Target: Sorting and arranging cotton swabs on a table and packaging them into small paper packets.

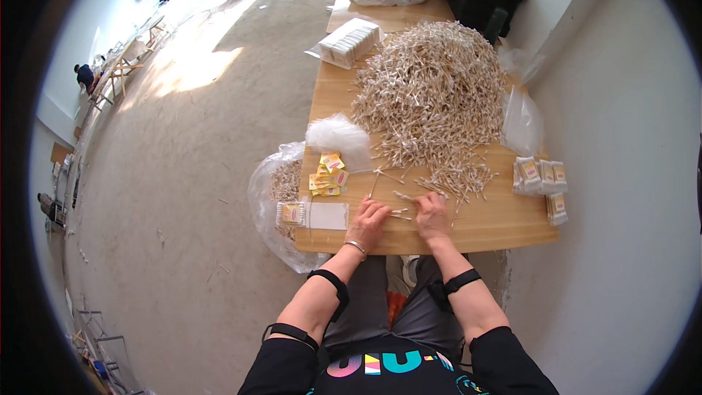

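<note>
Near the front edge of the table, my left hand (368,224) is closed round a few cotton swabs (399,213), whose tips stick out to its right. A single swab (375,181) lies just beyond its fingertips. My right hand (433,218) is closed too, with swabs (403,196) poking out on its left side; how many is hidden by the fingers. Beyond both hands rises a large heap of loose cotton swabs (439,80), thinning out toward me. Left of my left hand lie a white card (328,216) and a clear pack of swabs (290,213) with a yellow label.
Yellow labels (329,175) and clear plastic bags (340,139) lie on the table's left. Filled packs (540,175) stand at the right edge, a white stack of packs (349,42) farther back. A bag of swabs (284,183) is beside the table; the wall (614,139) is right.
</note>
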Motion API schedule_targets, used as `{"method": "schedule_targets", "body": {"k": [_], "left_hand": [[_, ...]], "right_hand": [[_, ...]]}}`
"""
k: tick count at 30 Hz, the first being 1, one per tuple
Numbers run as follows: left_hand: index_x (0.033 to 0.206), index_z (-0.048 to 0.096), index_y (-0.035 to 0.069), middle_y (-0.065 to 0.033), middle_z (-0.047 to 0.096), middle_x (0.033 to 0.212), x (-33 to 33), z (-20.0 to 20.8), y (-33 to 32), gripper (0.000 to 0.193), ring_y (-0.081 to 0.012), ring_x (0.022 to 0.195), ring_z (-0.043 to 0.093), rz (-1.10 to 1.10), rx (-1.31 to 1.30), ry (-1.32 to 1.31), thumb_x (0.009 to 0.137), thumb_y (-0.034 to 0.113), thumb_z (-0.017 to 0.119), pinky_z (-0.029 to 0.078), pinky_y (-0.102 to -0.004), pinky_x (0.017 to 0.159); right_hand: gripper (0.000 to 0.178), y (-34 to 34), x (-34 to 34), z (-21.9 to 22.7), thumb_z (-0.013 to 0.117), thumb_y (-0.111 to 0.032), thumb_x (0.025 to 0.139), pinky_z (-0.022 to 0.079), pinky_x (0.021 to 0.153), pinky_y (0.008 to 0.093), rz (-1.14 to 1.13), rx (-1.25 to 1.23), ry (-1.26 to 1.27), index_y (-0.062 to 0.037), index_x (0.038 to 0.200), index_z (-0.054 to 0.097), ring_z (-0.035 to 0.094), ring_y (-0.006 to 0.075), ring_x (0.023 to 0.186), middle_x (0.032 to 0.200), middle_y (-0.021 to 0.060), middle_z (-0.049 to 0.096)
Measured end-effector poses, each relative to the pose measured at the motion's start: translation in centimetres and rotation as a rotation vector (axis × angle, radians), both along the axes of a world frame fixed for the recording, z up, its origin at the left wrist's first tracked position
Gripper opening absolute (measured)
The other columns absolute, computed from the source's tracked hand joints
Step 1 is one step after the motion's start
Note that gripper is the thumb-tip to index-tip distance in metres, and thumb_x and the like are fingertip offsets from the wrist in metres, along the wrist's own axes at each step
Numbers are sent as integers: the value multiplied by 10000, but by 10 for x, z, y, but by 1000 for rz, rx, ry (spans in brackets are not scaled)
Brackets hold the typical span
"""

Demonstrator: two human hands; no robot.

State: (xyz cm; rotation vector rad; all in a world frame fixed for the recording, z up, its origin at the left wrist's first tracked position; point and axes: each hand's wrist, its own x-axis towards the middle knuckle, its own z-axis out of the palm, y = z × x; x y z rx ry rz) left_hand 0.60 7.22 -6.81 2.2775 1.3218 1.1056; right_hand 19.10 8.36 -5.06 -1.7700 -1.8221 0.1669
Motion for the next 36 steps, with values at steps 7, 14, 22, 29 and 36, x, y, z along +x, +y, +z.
{"method": "schedule_targets", "body": {"k": [7,14,22,29,36], "left_hand": [[1248,421,31,-193,394,1319,3,9,-1,575,-370,1244,360,228,-5,-24,725,89,652,284,-453,1066],[1324,317,11,-230,343,1355,2,5,-2,650,-395,1266,336,247,-68,-170,717,-4,549,284,-452,1065],[1335,310,8,-220,349,1359,6,16,-1,695,-373,1283,334,206,-92,-123,712,71,613,288,-441,1063],[1243,466,26,-156,488,1248,3,11,-1,621,-327,1239,407,123,-83,-21,687,172,699,313,-445,1063],[1072,583,35,-138,579,1117,0,15,-3,474,-310,1137,506,-23,-92,-41,661,198,754,360,-436,1038]], "right_hand": [[162,16,-44,7,670,-202,755,435,837,359,300,-140,316,-81,863,676,522,295,925,865,96,573],[433,47,-85,36,726,-345,697,411,858,427,-47,-229,-222,-95,1017,576,470,284,1019,1063,88,503],[77,56,-43,-1,611,-66,778,461,773,372,190,-104,142,-75,802,684,570,295,842,839,104,604],[124,23,-28,1,604,-54,761,467,785,381,409,-189,208,-66,853,687,577,308,876,891,122,615],[288,-28,21,19,680,-159,738,407,872,423,-420,-1,19,-71,983,554,492,316,1016,1023,124,514]]}}
